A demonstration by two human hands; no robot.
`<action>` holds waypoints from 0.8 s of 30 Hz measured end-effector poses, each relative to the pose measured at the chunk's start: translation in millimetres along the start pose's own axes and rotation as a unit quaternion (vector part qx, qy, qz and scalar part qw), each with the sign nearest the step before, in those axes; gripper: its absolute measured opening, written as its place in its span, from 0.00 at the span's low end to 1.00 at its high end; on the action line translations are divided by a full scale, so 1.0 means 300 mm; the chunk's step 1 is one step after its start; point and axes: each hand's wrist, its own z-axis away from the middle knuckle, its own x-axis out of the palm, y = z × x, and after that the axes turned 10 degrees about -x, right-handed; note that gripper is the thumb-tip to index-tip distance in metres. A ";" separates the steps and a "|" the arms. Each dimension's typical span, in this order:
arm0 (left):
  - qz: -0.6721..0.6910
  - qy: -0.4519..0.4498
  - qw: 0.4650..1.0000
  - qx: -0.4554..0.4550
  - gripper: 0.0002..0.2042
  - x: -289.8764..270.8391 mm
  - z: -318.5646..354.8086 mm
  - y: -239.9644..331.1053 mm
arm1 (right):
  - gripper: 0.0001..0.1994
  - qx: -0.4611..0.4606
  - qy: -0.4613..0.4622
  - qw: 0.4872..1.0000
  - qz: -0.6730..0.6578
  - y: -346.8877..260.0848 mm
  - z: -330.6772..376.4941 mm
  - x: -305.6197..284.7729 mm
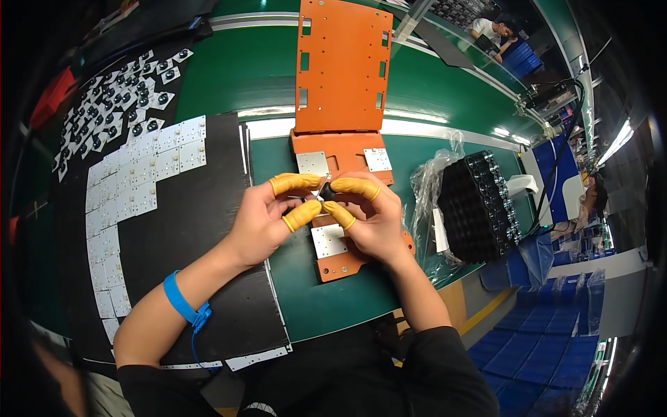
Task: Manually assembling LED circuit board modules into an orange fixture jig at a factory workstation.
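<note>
My left hand [262, 215] and my right hand [375, 219] meet over an orange fixture [338, 267], with yellow finger cots on thumbs and forefingers. Between the fingertips is a small black lens-like part [326, 192], with a pale piece beside it that the fingers partly hide. Both hands pinch there. Under and around them, the fixture carries square white circuit boards: a plain-looking one [313, 164] at the far left, another [379, 160] at the far right and one [329, 240] nearer me. The fixture's orange lid [344, 69] is swung back.
On the left, a black mat [187, 257] bears rows of white boards [104, 254]. Beyond them lie many boards with black parts [114, 104]. A black tray of lens-like parts [479, 206] stands at right beside clear plastic [425, 187]. A blue wrist strap [182, 300] trails a cord.
</note>
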 end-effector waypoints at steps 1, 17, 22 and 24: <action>-0.001 -0.005 1.000 -0.005 0.17 0.001 -0.002 0.005 | 0.14 -0.001 -0.002 1.000 0.004 0.001 0.001 -0.002; -0.072 0.043 0.996 -0.014 0.17 0.003 0.003 -0.011 | 0.15 -0.177 -0.053 0.963 0.196 -0.025 -0.006 0.018; -0.134 0.094 0.984 0.066 0.15 0.033 0.005 -0.004 | 0.08 0.065 0.148 0.985 -0.063 -0.022 0.020 0.010; -0.385 0.075 0.895 0.213 0.15 0.034 0.023 0.031 | 0.10 0.213 0.061 0.960 -0.169 -0.013 0.009 -0.040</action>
